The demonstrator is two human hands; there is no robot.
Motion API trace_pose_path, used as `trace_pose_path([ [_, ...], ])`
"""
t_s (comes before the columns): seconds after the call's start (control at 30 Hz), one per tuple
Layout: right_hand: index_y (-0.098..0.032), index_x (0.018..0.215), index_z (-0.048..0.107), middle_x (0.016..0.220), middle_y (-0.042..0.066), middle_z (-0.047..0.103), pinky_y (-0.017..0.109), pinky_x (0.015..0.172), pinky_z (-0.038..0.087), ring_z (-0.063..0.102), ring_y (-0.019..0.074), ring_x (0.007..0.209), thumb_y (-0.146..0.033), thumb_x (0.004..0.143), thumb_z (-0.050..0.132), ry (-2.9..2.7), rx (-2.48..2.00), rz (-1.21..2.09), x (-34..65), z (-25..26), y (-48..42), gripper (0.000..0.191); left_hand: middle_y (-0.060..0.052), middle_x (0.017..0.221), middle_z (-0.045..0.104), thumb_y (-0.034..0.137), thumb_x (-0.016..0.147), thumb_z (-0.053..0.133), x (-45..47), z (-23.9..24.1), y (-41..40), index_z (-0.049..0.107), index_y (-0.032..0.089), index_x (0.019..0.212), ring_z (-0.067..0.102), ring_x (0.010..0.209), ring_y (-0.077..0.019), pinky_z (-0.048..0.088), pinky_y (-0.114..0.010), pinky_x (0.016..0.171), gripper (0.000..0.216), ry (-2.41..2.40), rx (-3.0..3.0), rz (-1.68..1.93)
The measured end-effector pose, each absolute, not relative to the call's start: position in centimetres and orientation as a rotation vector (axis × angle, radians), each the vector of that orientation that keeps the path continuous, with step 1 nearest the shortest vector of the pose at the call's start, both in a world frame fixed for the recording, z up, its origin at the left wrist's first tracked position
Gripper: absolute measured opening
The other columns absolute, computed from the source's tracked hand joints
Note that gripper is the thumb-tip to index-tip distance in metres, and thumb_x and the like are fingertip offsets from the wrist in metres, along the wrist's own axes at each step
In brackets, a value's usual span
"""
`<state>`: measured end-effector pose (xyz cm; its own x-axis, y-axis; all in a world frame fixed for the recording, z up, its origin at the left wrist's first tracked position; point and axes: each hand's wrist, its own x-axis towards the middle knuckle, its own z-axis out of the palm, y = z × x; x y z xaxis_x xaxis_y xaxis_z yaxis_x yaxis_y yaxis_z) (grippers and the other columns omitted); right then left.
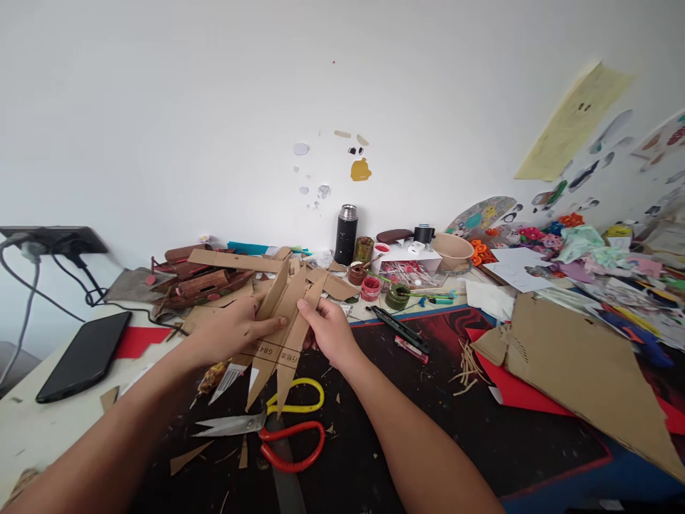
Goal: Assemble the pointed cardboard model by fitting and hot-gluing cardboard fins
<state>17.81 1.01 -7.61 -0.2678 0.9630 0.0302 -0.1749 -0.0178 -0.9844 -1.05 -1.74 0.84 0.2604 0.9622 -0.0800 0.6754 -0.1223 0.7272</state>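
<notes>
Between my two hands is a fan of long cardboard strips with pointed ends, printed with dark lettering near the bottom. My left hand grips the strips from the left, its thumb lying across their front. On the right edge, my right hand pinches the rightmost strip, thumb in front and fingers mostly hidden behind. Just below the strip tips lie scissors with one yellow and one red handle, blades apart. A flat metal blade passes beneath them on the dark mat.
Behind my hands are brown model boats, a black flask and open paint jars. A box cutter lies right of centre. Large cardboard covers the right side; a phone rests at left. Cardboard scraps litter the mat.
</notes>
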Motion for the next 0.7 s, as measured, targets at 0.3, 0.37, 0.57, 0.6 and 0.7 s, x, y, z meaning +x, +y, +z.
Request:
trace_pose_path([
  [0.3, -0.023, 0.076, 0.053, 0.048, -0.006, 0.054, 0.02, 0.033, 0.032, 0.052, 0.011, 0.036, -0.064, 0.088, 0.066, -1.241, -0.958, 1.494, 17.8, -7.4, 1.1, 0.044, -0.006, 0.118, 0.081, 0.059, 0.089, 0.057, -2.1, 1.1, -1.7, 0.067, 0.024, 0.131, 0.076, 0.103, -0.0328, 0.058, -0.039, 0.09, 0.056, 1.54, 2.046, 0.439],
  [0.37, -0.023, 0.076, 0.054, 0.047, -0.006, 0.053, 0.019, 0.033, 0.031, 0.051, 0.0108, 0.035, -0.061, 0.089, 0.065, -1.229, -0.977, 1.496, 17.9, -7.4, 1.1, 0.042, -0.007, 0.111, 0.081, 0.057, 0.089, 0.054, -1.7, 1.0, -2.0, 0.066, 0.023, 0.131, 0.076, 0.099, -0.033, 0.057, -0.039, 0.086, 0.055, 1.603, 2.096, 0.424],
  [0.57, -0.022, 0.077, 0.055, 0.045, -0.008, 0.05, 0.019, 0.033, 0.031, 0.05, 0.0112, 0.034, -0.05, 0.092, 0.063, -1.22, -1.03, 1.486, 17.8, -7.3, 1.2, 0.032, -0.011, 0.094, 0.078, 0.054, 0.087, 0.049, 0.0, 1.2, -2.9, 0.067, 0.021, 0.108, 0.074, 0.086, -0.0341, 0.053, -0.038, 0.073, 0.044, 1.852, 2.199, 0.317],
  [0.6, -0.023, 0.078, 0.055, 0.045, -0.008, 0.05, 0.019, 0.033, 0.031, 0.05, 0.0112, 0.034, -0.048, 0.093, 0.063, -1.218, -1.032, 1.484, 17.8, -7.3, 1.2, 0.031, -0.012, 0.093, 0.078, 0.054, 0.087, 0.048, 0.1, 1.2, -2.9, 0.066, 0.021, 0.105, 0.073, 0.085, -0.0341, 0.053, -0.038, 0.073, 0.042, 1.87, 2.208, 0.296],
  [0.7, -0.023, 0.078, 0.054, 0.046, -0.009, 0.048, 0.019, 0.032, 0.031, 0.051, 0.0109, 0.034, -0.046, 0.092, 0.063, -1.214, -1.03, 1.482, 17.6, -7.4, 1.2, 0.029, -0.013, 0.095, 0.078, 0.053, 0.089, 0.045, 0.3, 1.0, -2.9, 0.066, 0.02, 0.105, 0.074, 0.085, -0.0337, 0.053, -0.038, 0.074, 0.043, 1.858, 2.216, 0.289],
])
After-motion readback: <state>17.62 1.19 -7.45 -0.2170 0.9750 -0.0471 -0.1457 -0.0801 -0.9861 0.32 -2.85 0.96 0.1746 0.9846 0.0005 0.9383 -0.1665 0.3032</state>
